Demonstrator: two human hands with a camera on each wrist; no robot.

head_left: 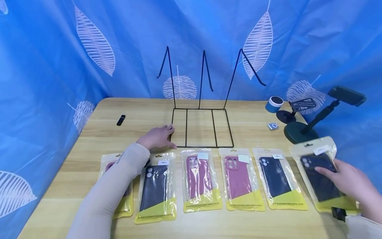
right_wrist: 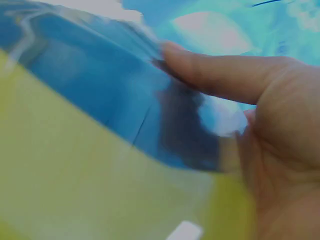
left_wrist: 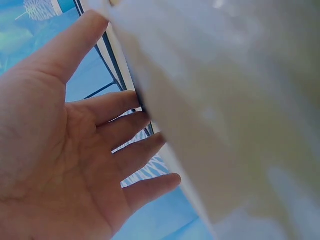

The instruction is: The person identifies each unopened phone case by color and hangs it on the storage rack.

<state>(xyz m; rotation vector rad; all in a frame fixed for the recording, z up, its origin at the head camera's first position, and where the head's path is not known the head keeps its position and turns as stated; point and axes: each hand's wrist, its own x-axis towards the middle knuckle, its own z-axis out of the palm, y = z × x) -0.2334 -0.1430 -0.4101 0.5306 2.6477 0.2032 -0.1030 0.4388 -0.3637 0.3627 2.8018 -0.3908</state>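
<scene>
While left hand rests, fingers relaxed, against wire rack's front-left corner on counter, five packaged phone cases lie before rack; right of rack, right hand pinches sixth packaged case.

Curtain blue, white leaf print — table pale wood grain — wire rack black — packaged cases maroon or black, yellow-based bags.
</scene>
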